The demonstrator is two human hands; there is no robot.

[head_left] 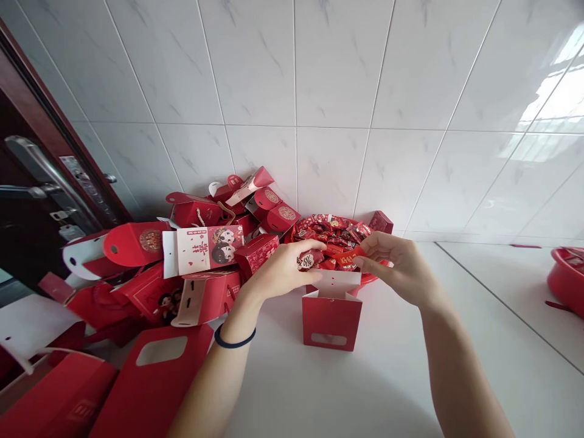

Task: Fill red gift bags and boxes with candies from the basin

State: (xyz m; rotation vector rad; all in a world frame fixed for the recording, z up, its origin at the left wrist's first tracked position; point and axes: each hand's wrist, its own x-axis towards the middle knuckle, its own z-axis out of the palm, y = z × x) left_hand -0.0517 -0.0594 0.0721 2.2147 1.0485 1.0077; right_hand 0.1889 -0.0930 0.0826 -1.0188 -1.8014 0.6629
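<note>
A red paper gift box (pixel 332 321) stands upright on the white surface, its top unfolded, with a small window low on its front. Just above its left rim, my left hand (pixel 281 263) is closed round a red wrapped candy (pixel 310 260) with a pale printed patch. My right hand (pixel 398 263) pinches an orange-red candy wrapper (pixel 347 257) between thumb and fingers, above the box's right side. Behind the box, a red basin (pixel 368 278) is heaped with wrapped candies (pixel 329 230). The inside of the box is mostly hidden from me.
Many red gift boxes (pixel 207 292) lie piled on the left, some with rope handles. A small dark red box (pixel 381 222) is behind the basin by the tiled wall (pixel 333 164). Another red basin (pixel 566 280) sits at the far right. A door handle (pixel 45 164) shows at left.
</note>
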